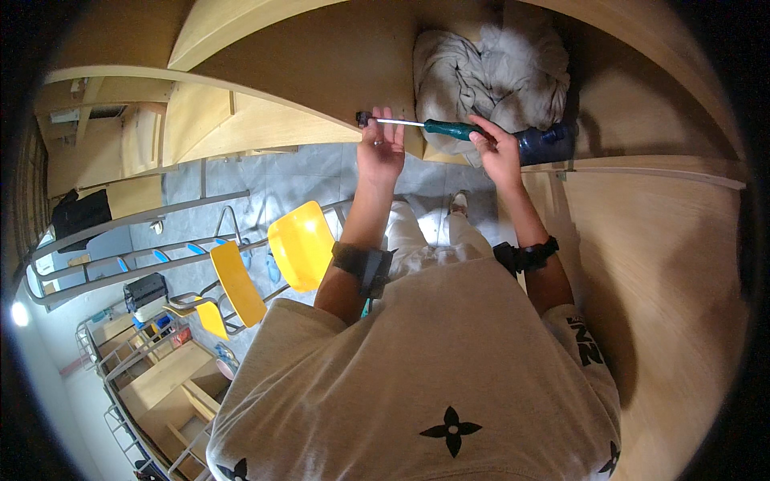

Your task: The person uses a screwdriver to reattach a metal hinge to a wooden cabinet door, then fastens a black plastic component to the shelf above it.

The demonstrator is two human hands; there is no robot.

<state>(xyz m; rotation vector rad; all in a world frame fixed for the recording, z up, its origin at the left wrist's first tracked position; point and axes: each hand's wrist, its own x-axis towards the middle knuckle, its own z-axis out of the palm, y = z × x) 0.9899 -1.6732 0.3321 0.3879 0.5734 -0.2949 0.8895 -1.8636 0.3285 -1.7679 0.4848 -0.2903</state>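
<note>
My right hand (499, 151) is closed around the dark green handle of a screwdriver (453, 129). The pale shaft runs left, its tip close to a small dark fitting (363, 119) at the edge of a wooden cabinet panel (265, 120). Beside that fitting is my left hand (383, 151), its fingers stretched up and apart next to the shaft. The thumb lies near the fitting; whether it touches is unclear. Just beyond my right hand, a bundle of whitish cloth (489, 76) rests inside the cabinet. A dark blue translucent bottle (545, 144) lies beside the cloth.
Wooden boards (666, 264) rise on my right. To the left, a yellow chair (301, 244) and another yellow chair (238, 282) stand on the grey tiled floor (297, 172). A metal ladder-like frame (144, 268) and wooden desks (164, 373) extend farther left.
</note>
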